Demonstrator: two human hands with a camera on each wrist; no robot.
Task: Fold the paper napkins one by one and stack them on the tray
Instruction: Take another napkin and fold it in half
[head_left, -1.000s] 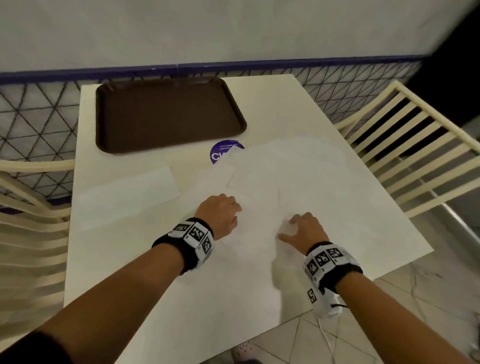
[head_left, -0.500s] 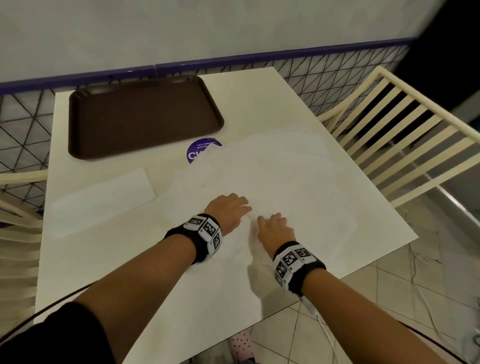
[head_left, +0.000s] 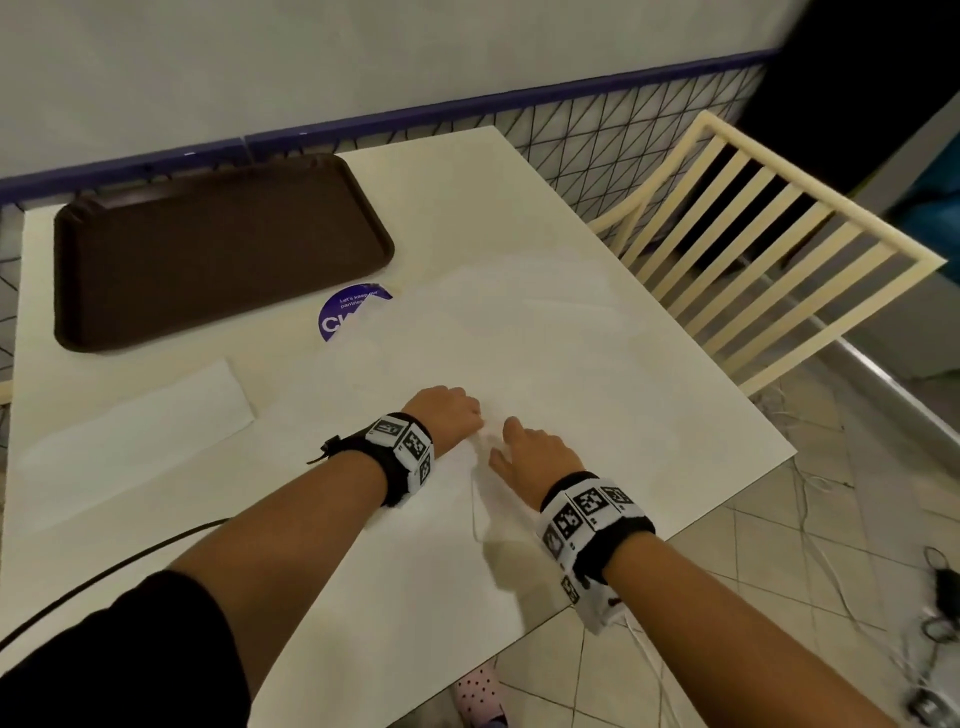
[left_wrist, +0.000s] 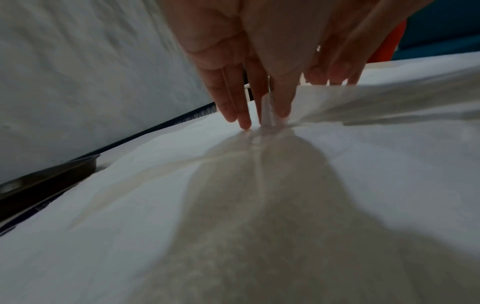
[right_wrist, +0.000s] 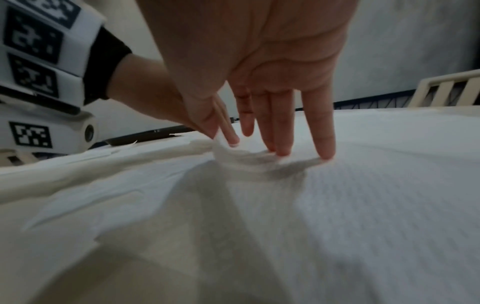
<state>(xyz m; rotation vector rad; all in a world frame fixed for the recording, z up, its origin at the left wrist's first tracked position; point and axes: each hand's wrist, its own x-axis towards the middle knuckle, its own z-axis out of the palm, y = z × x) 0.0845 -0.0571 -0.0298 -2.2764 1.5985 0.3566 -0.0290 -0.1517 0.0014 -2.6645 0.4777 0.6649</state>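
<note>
Two hands worked close together near the front edge of the white table (head_left: 545, 208), both on the loose spread of unfolded paper napkins (head_left: 545, 353) covering its middle and right side. The left hand (head_left: 447, 413) pinched a raised napkin edge (left_wrist: 267, 111) between thumb and forefinger, its other fingertips touching the sheet below. The right hand (head_left: 535, 454), just beside it, pinched a small lifted fold (right_wrist: 221, 144) between thumb and index finger while its remaining fingers, straight and slightly spread, pressed the paper down. One folded napkin (head_left: 135, 431) lay flat to the left, apart from the pile. The brown tray (head_left: 218, 249) sat at the far left corner, nothing on it, a purple sticker (head_left: 345, 312) beside its near edge.
</note>
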